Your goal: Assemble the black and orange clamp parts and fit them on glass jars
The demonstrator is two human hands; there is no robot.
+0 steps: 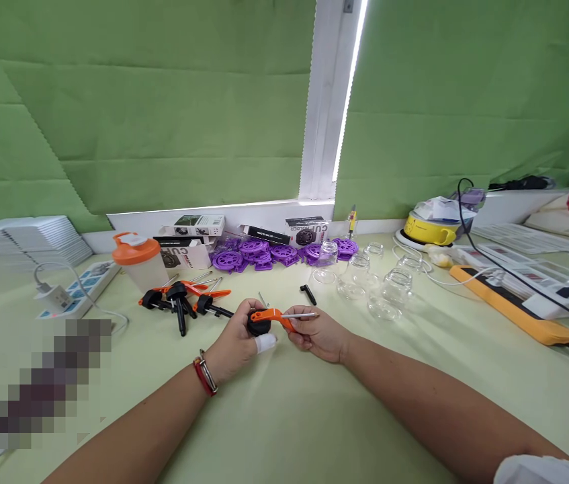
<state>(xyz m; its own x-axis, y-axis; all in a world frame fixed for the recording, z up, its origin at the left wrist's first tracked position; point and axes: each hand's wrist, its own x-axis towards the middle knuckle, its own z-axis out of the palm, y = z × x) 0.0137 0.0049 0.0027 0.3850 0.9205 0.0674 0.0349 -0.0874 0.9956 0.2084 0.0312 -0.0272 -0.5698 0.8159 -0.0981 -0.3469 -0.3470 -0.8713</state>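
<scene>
My left hand (236, 344), with a white wrap on one finger, is closed around a round black part (258, 325). An orange crank handle (273, 314) lies across the top of that part and reaches to my right hand (320, 333). My right fingers pinch the handle's outer end, where a thin metal rod (300, 315) points right. Whether handle and black part are joined, I cannot tell. Just beyond my hands lie a small black stick-like piece (308, 294) and a small metal pin (263, 300). Left of them rest several black shafted parts (178, 302) with orange handles (218, 293).
Purple plastic wheels (256, 254) and cup holder boxes (309, 230) line the back. Several glass jars (389, 296) stand to the right, near an orange power strip (510, 306). At left are a shaker bottle (140, 259), a white power strip (82, 289) and white stacks (32, 242).
</scene>
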